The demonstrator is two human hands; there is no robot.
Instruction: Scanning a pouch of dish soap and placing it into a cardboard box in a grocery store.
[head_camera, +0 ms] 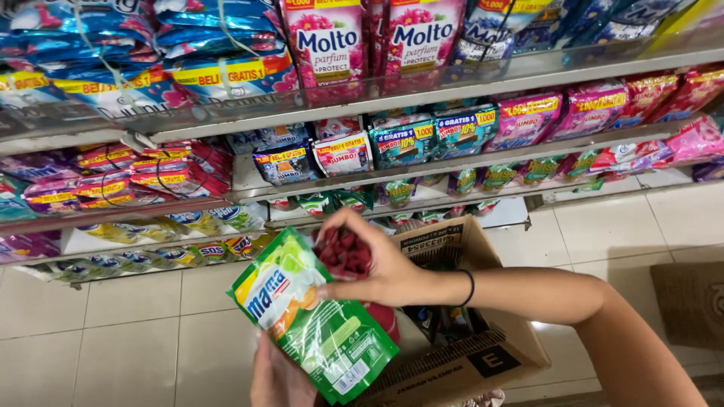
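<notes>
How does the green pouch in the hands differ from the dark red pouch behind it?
The green pouch lies in front with its flat printed face fully in view, propped from below by the left hand. The dark red pouch sits behind it, mostly hidden and crumpled at its top, gripped by the right hand. Both are soft refill pouches held above the open cardboard box.

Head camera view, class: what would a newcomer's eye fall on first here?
At centre, a green refill pouch rests on the left hand, while the right hand grips dark red pouches above it. Just behind stands an open cardboard box on the tiled floor, and shelves packed with bright sachets fill the top.
</notes>
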